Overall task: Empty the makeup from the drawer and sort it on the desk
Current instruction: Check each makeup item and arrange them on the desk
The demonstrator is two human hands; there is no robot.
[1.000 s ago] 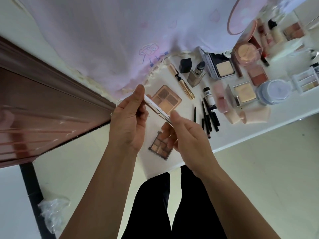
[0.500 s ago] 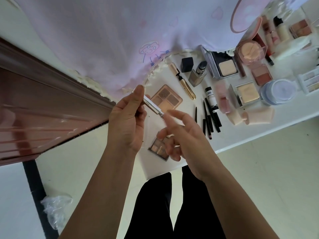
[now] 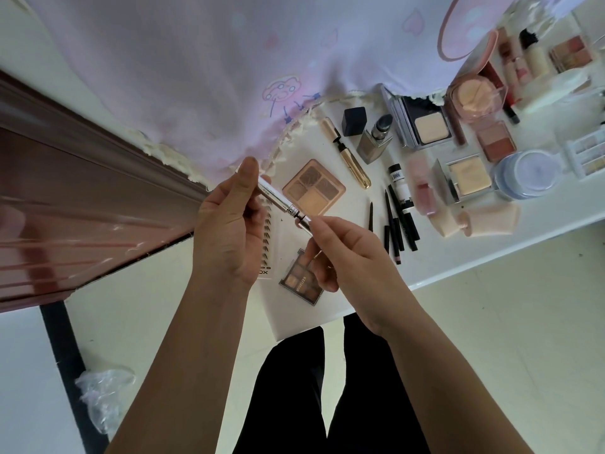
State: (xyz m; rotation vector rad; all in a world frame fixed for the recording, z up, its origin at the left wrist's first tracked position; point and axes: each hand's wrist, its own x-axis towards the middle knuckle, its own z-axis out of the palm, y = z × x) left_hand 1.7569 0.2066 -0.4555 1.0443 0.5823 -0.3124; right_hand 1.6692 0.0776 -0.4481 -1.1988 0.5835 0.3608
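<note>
Head view: the left hand [image 3: 229, 231] grips the upper barrel of a slim silver makeup pen [image 3: 281, 204] with curled fingers and thumb, the right hand [image 3: 347, 257] pinches its lower end, and the pen is held slanted above the white desk [image 3: 491, 257], over the four-pan palette [image 3: 314, 188] and dark palette [image 3: 301, 283].

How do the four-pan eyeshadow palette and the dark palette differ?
The four-pan palette has a pinkish-tan case and four large pans; the dark palette has a black case with many small pans. The four-pan palette shows all its pans; the dark palette is partly behind the right hand. Both lie flat on the white desk.
</note>
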